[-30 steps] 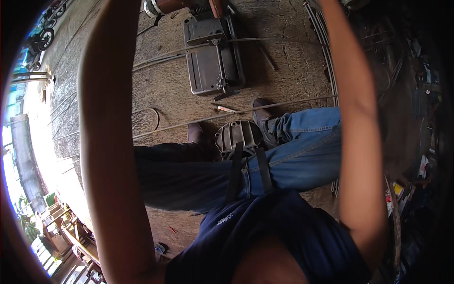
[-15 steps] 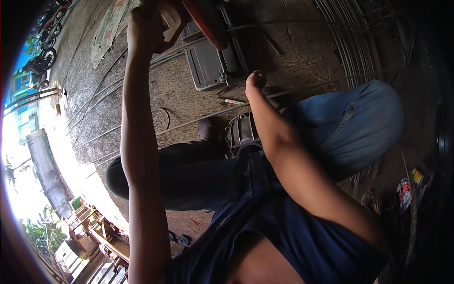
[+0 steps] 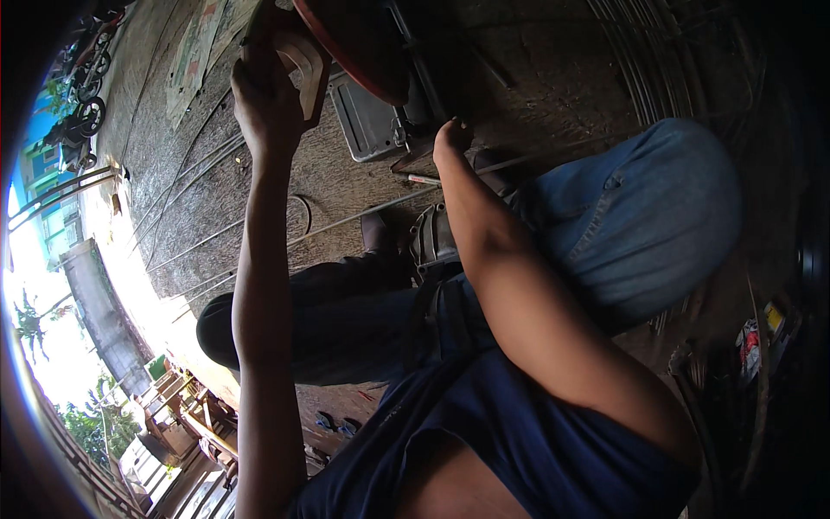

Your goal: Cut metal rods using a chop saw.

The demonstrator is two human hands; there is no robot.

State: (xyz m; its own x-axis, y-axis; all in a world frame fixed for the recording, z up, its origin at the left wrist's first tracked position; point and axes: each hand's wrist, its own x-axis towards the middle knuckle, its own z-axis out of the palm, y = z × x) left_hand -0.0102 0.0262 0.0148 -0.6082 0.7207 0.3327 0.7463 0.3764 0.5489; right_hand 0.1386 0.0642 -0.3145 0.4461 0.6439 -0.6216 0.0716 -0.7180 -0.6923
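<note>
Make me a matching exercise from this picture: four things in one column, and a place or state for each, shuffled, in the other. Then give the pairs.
Things:
1. left hand
2. right hand
3. grey metal case
4. bent knee in blue jeans

Places or states:
A. at the right of the view
B. lying on the ground
C. raised, gripping a pale handle
D. lowered beside the case

Pairs: 1-C, 2-D, 3-B, 4-A

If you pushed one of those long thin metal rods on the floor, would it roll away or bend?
A long thin metal rod would probably roll sideways, since it looks round and lies loose on the rough floor. Lifted at one end, it would likely sag and wobble, being so long and slim. It probably feels heavier than it looks if it is steel, though that cannot be confirmed from this view.
</note>
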